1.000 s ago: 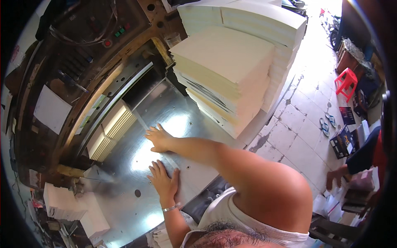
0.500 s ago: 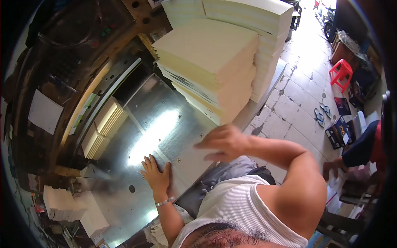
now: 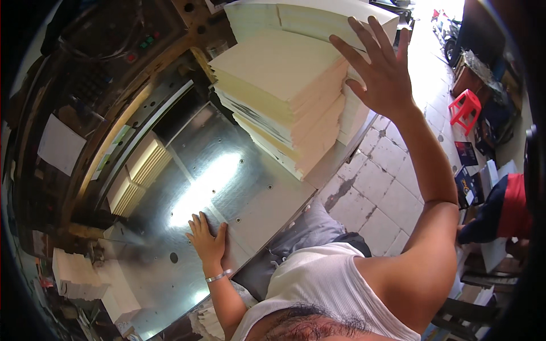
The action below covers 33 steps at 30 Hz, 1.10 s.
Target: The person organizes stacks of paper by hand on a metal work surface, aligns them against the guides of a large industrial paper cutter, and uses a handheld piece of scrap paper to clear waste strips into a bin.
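My left hand [image 3: 208,241] lies flat on the shiny metal table [image 3: 239,199] of a large machine, its fingers spread and nothing under it but metal. My right hand [image 3: 382,71] is raised at the right of a tall stack of cream paper [image 3: 284,65], fingers stretched wide and holding nothing. Whether it touches the paper behind it I cannot tell. Under the machine's front bar sit several cream paper blocks [image 3: 139,176], side by side on the table.
Behind the tall stack stands another pale paper stack [image 3: 318,23]. More cut paper [image 3: 77,274] is piled at the left. Coloured buttons [image 3: 145,42] sit on the machine's panel. At right are a red stool [image 3: 465,109], boxes, and another person's sleeve [image 3: 492,207].
My right hand has swung up and away from over the table's front edge to beside the paper stacks, its fingers spreading. My left hand stays flat on the metal.
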### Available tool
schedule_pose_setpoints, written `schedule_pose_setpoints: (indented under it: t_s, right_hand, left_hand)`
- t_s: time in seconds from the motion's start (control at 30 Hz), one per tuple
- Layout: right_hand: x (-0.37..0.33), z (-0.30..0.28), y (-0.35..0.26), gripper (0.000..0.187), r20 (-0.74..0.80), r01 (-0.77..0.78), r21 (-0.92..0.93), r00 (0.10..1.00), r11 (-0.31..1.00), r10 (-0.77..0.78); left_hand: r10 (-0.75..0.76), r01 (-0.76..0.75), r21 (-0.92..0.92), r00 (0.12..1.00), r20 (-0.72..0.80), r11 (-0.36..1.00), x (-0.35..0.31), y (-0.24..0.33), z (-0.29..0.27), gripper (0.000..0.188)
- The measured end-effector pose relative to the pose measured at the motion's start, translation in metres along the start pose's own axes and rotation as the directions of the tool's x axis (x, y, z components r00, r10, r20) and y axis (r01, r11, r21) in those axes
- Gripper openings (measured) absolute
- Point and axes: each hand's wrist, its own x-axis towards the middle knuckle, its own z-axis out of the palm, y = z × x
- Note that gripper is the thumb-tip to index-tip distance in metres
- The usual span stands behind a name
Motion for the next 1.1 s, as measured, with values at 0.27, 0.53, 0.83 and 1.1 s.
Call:
schedule_pose_setpoints:
  t_s: [0.27, 0.53, 0.83, 1.1]
  right_hand:
    - [0.004, 0.016, -0.003, 0.063, -0.152, 0.067, 0.011, 0.986, 0.998, -0.064]
    - [0.017, 0.015, 0.011, 0.052, -0.194, 0.179, -0.098, 0.961, 0.979, -0.195]
    - [0.048, -0.032, 0.006, 0.038, -0.087, 0.284, -0.226, 0.947, 0.932, -0.309]
    - [0.047, -0.047, 0.009, 0.037, -0.075, 0.331, -0.114, 0.937, 0.937, -0.34]
  left_hand:
    - [-0.01, 0.01, -0.012, 1.0, -0.003, 1.0, -0.001, 0.002, -0.003, 0.088]
    - [0.005, -0.006, -0.023, 1.0, -0.028, 1.0, -0.001, 0.002, 0.0, 0.087]
    - [-0.003, 0.002, -0.038, 1.0, -0.03, 0.999, -0.003, -0.002, -0.001, 0.087]
    - [0.003, -0.004, -0.028, 0.999, -0.037, 1.0, -0.002, -0.002, 0.002, 0.087]
